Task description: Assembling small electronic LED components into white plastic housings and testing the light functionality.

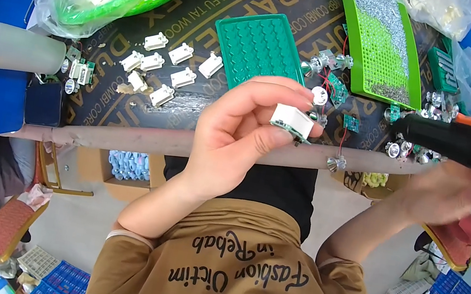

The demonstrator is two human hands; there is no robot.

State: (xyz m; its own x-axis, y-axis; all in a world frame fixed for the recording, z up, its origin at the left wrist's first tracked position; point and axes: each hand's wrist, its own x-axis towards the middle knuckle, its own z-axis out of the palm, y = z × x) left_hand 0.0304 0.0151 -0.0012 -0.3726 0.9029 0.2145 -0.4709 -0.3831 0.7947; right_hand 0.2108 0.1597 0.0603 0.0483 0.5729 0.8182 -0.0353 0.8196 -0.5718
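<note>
My left hand (235, 131) is raised over the table's near edge. Its thumb and fingers pinch a small white plastic housing (293, 121) with a green circuit board along its lower side. My right hand (443, 193) is smeared by motion at the right, beside and below a black, pistol-shaped power tool (451, 141) with orange parts. The tool looks sharp while the hand is blurred; whether the fingers touch its handle cannot be made out. Several white housings (183, 78) lie loose on the table to the left of my left hand.
A green tray (261, 48) lies behind my left hand. Farther right is a green perforated bin (384, 47) of small metal parts. Reflectors and wired circuit boards (337, 89) lie around it. A green basket (139, 14) holds white pieces; a translucent bottle (15, 50) lies left.
</note>
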